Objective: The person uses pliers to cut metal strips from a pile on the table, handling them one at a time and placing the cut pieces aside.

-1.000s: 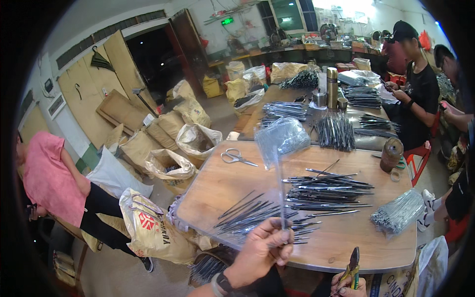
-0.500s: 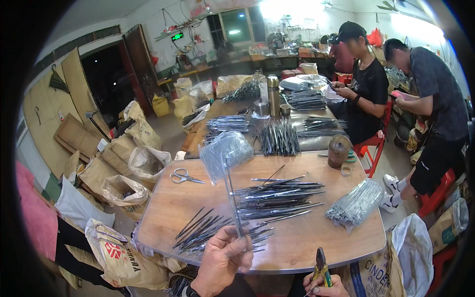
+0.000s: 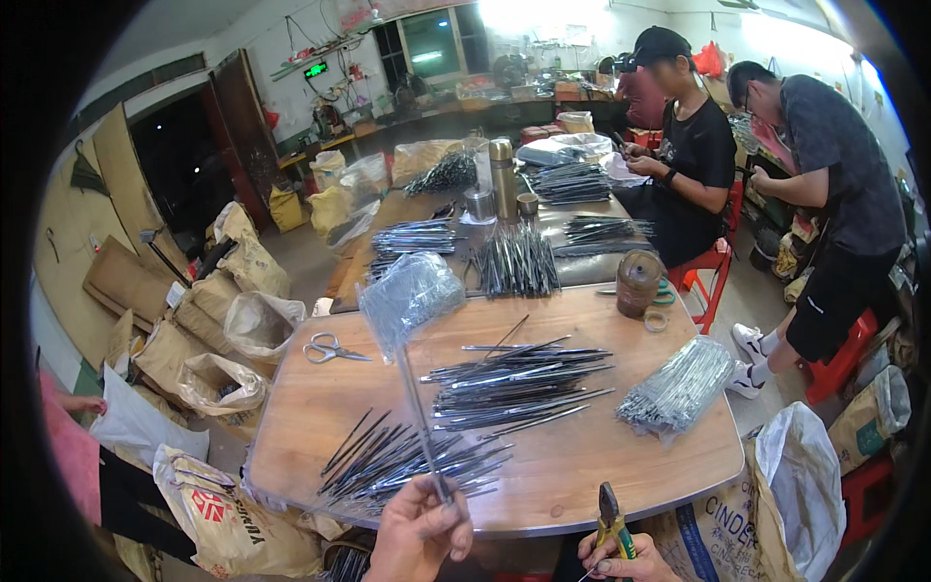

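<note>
My left hand (image 3: 419,529) is closed around the lower end of a long, thin grey metal strip (image 3: 418,407), which slants up and away over the table. My right hand (image 3: 635,565), at the table's near edge, grips pliers (image 3: 613,529) with yellow-and-green handles, jaws pointing up. A thin pointed bit shows by its fingers, too small to name. Just beyond my left hand lies a loose spread of dark thin strips (image 3: 388,466). Farther in, a larger pile of similar strips (image 3: 519,383) covers the table's middle. The strip's far tip overlaps a clear plastic bag (image 3: 412,296).
Scissors (image 3: 332,348) lie on the wooden table (image 3: 572,475) at left. A bagged bundle of strips (image 3: 676,390) and a brown jar (image 3: 641,283) are at right. More bundles and a thermos (image 3: 502,179) stand beyond. Sacks (image 3: 228,509) flank the table; people sit and stand at right.
The whole view has shifted slightly. My left hand still holds the strip, now leaning more to the left. The standing person at right has raised their head a little. The pliers stay in my right hand.
</note>
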Action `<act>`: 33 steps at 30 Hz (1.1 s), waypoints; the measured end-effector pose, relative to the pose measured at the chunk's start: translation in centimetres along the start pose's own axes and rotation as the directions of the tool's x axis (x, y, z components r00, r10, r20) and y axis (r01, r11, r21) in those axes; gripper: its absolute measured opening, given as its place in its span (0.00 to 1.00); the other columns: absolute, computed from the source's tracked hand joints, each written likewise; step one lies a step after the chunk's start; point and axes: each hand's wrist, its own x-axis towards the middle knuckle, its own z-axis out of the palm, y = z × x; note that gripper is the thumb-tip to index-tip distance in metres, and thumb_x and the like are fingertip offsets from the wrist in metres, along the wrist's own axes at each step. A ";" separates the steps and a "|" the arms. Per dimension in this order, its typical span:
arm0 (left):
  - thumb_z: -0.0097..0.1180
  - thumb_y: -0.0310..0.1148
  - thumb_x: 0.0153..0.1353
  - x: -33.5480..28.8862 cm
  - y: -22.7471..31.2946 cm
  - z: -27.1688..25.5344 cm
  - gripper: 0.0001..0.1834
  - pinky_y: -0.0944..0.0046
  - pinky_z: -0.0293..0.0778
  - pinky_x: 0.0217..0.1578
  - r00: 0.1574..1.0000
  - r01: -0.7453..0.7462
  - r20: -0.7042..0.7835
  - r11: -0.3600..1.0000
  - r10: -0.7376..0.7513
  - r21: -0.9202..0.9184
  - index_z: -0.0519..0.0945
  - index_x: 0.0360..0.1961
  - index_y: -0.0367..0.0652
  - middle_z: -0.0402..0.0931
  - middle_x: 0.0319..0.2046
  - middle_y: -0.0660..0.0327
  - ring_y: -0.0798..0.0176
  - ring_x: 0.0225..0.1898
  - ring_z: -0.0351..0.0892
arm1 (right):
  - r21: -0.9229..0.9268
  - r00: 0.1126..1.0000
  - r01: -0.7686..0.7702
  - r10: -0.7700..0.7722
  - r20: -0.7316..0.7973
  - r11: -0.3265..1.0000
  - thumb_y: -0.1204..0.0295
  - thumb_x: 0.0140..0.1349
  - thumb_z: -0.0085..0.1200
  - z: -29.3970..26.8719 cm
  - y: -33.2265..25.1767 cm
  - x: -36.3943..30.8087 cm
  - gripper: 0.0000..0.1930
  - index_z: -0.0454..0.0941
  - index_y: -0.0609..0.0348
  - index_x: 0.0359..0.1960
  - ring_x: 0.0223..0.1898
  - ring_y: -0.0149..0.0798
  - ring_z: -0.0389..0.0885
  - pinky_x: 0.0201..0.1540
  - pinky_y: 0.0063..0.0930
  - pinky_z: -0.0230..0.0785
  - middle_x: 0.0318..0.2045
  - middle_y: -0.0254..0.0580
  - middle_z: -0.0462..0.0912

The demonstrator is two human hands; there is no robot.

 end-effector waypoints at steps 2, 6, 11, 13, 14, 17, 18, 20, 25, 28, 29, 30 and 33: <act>0.58 0.23 0.60 -1.4 -0.2 0.6 0.04 0.71 0.67 0.20 0.995 -0.064 -0.085 0.997 0.059 -0.052 0.80 0.38 0.38 0.75 0.21 0.63 0.72 0.18 0.70 | -0.015 1.000 -0.009 0.009 -0.005 1.000 0.74 0.53 0.65 -0.2 -0.1 0.0 0.10 0.79 0.65 0.33 0.31 0.28 0.73 0.34 0.20 0.65 0.41 0.43 0.77; 0.57 0.20 0.58 0.3 -0.7 -0.7 0.26 0.62 0.67 0.18 0.991 -0.059 0.118 0.995 0.068 -0.077 0.70 0.59 0.43 0.74 0.31 0.55 0.60 0.22 0.73 | -0.031 0.998 0.038 -0.039 -0.056 0.999 0.76 0.52 0.64 -0.3 -1.6 -0.5 0.08 0.80 0.65 0.33 0.31 0.28 0.73 0.34 0.20 0.65 0.42 0.42 0.77; 0.56 0.21 0.61 3.3 -2.9 2.4 0.17 0.64 0.67 0.20 0.896 0.215 0.424 0.965 -0.134 -0.148 0.76 0.52 0.40 0.78 0.35 0.53 0.61 0.22 0.72 | -0.160 0.953 0.207 -0.236 -0.188 0.965 0.72 0.51 0.64 -1.5 -2.5 -2.8 0.10 0.80 0.66 0.32 0.30 0.28 0.74 0.33 0.21 0.66 0.43 0.43 0.78; 0.56 0.21 0.61 3.5 -4.0 2.3 0.14 0.64 0.67 0.20 0.858 0.310 0.475 0.935 -0.198 -0.171 0.76 0.49 0.40 0.78 0.35 0.53 0.61 0.21 0.72 | -0.136 0.949 0.185 -0.213 -0.233 0.973 0.72 0.52 0.64 -1.3 -2.6 -3.4 0.10 0.80 0.66 0.32 0.29 0.27 0.74 0.32 0.20 0.66 0.43 0.43 0.78; 0.56 0.22 0.62 3.6 -4.6 2.1 0.12 0.65 0.67 0.20 0.837 0.341 0.497 0.928 -0.229 -0.148 0.77 0.47 0.40 0.78 0.35 0.54 0.62 0.21 0.71 | -0.135 0.949 0.186 -0.213 -0.232 0.973 0.72 0.52 0.64 -1.3 -2.8 -3.7 0.10 0.80 0.66 0.32 0.29 0.27 0.74 0.32 0.20 0.66 0.43 0.43 0.78; 0.57 0.22 0.63 3.7 -6.6 2.1 0.08 0.66 0.67 0.18 0.847 0.381 0.408 0.924 -0.340 -0.021 0.79 0.43 0.37 0.77 0.31 0.55 0.63 0.20 0.73 | -0.330 0.876 0.281 -0.381 -0.294 0.901 0.74 0.52 0.63 -2.1 -3.4 -4.7 0.08 0.80 0.64 0.33 0.31 0.26 0.73 0.32 0.18 0.64 0.43 0.42 0.79; 0.56 0.20 0.63 3.8 -7.7 1.8 0.07 0.68 0.66 0.18 0.855 0.378 0.378 0.926 -0.356 0.017 0.80 0.42 0.36 0.77 0.29 0.55 0.63 0.20 0.74 | -0.363 0.836 0.330 -0.449 -0.315 0.871 0.76 0.52 0.62 -2.6 -4.0 -5.1 0.07 0.80 0.63 0.32 0.33 0.29 0.74 0.35 0.20 0.66 0.43 0.42 0.79; 0.58 0.22 0.63 3.6 -10.0 0.7 0.09 0.69 0.68 0.20 0.886 0.282 0.306 0.928 -0.350 0.245 0.80 0.44 0.35 0.78 0.29 0.57 0.67 0.21 0.75 | -0.393 0.727 0.408 -0.554 -0.406 0.824 0.73 0.50 0.65 -3.2 -5.4 -5.8 0.08 0.80 0.63 0.30 0.39 0.33 0.74 0.43 0.26 0.66 0.40 0.43 0.77; 0.59 0.25 0.62 1.7 -13.2 1.4 0.04 0.74 0.67 0.21 0.867 0.076 0.407 0.882 -0.289 0.465 0.81 0.35 0.36 0.80 0.23 0.64 0.77 0.21 0.72 | -0.768 0.514 0.393 -0.813 -0.272 0.505 0.67 0.47 0.68 -5.6 -7.3 -7.0 0.13 0.80 0.63 0.28 0.33 0.35 0.74 0.38 0.29 0.66 0.38 0.45 0.75; 0.56 0.25 0.63 1.6 -13.0 2.1 0.06 0.73 0.67 0.21 0.814 -0.091 0.519 0.825 -0.260 0.557 0.81 0.39 0.35 0.80 0.24 0.64 0.76 0.21 0.72 | -0.918 0.801 0.228 -0.598 -0.013 0.325 0.83 0.52 0.59 -3.7 -9.0 -7.8 0.07 0.80 0.61 0.33 0.45 0.39 0.76 0.51 0.34 0.67 0.39 0.42 0.77; 0.53 0.25 0.65 2.1 -12.8 2.3 0.07 0.72 0.68 0.22 0.789 -0.137 0.557 0.809 -0.261 0.572 0.80 0.42 0.35 0.80 0.26 0.62 0.74 0.21 0.72 | -0.919 0.780 0.248 -0.626 0.002 0.306 0.82 0.50 0.61 -4.0 -8.3 -7.5 0.11 0.81 0.62 0.38 0.47 0.44 0.77 0.52 0.35 0.69 0.41 0.47 0.79; 0.56 0.26 0.65 2.8 -12.9 1.9 0.08 0.71 0.71 0.26 0.813 -0.162 0.530 0.782 -0.239 0.602 0.80 0.44 0.36 0.80 0.28 0.63 0.74 0.25 0.74 | -0.902 0.756 0.266 -0.654 -0.023 0.339 0.76 0.48 0.63 -4.1 -8.1 -6.2 0.09 0.80 0.63 0.32 0.39 0.39 0.76 0.43 0.32 0.68 0.40 0.46 0.78; 0.58 0.27 0.64 6.0 -10.7 1.6 0.08 0.73 0.71 0.32 0.868 -0.253 0.490 0.773 -0.085 0.582 0.81 0.42 0.37 0.78 0.27 0.68 0.78 0.30 0.73 | -0.840 0.648 0.329 -0.750 -0.130 0.430 0.75 0.46 0.64 -2.6 -9.6 -2.5 0.08 0.79 0.65 0.26 0.35 0.35 0.77 0.40 0.28 0.68 0.34 0.42 0.79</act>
